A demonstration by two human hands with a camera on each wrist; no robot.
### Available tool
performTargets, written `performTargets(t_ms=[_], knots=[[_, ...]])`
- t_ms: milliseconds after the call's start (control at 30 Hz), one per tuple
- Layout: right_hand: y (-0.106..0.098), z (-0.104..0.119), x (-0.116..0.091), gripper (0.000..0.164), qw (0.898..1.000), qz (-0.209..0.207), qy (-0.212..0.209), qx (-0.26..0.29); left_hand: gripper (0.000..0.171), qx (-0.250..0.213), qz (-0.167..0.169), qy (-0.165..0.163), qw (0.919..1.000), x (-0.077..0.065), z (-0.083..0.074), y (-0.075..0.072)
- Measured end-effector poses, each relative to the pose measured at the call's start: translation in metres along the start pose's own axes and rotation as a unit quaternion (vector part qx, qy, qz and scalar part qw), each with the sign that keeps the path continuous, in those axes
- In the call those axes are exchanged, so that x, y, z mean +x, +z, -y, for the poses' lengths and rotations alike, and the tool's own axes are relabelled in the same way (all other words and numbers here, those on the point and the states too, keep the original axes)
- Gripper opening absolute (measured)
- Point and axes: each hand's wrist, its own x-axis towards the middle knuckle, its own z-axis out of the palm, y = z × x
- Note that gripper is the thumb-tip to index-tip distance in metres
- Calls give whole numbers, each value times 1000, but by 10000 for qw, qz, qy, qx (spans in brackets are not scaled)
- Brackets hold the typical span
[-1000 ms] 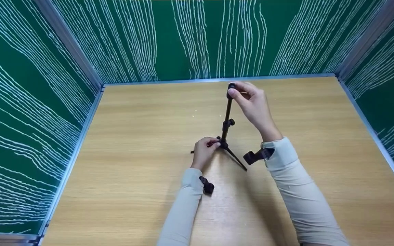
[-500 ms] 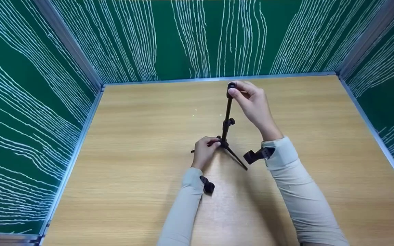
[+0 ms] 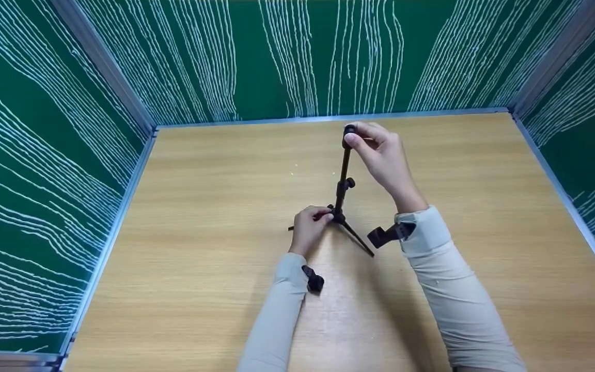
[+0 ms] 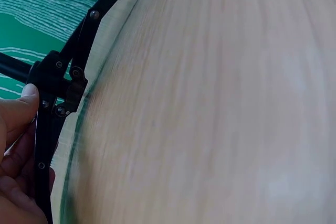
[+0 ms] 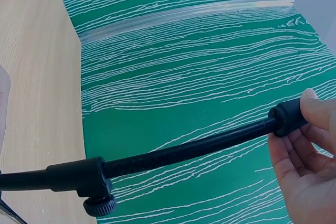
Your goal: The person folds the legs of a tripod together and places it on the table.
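Observation:
A black tripod stand [image 3: 341,191] stands on the wooden table, its legs spread and its pole leaning slightly. My right hand [image 3: 384,157] pinches the ribbed collar [image 5: 287,118] at the top of the pole between thumb and fingers. Lower down, my left hand [image 3: 309,227] grips one leg [image 4: 43,161] close to the hub [image 4: 52,74] where the legs join. Partway up the pole sits a clamp with a round knob [image 5: 100,205]. Another leg [image 3: 358,239] reaches toward the front right of the table. Part of the tripod base is hidden behind my left hand.
Green panels [image 3: 261,62] with wavy white lines stand around the wooden table [image 3: 199,289] at the back and both sides, set in metal frames. Small pale specks lie on the tabletop behind the tripod. A black wrist camera [image 3: 314,281] sits on the left sleeve.

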Motion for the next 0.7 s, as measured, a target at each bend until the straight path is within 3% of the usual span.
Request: performTargets(t_ms=[700], knots=[[5, 1, -3, 29, 9995, -289, 41, -123, 15, 38, 12, 52, 10000, 0, -3, -3]])
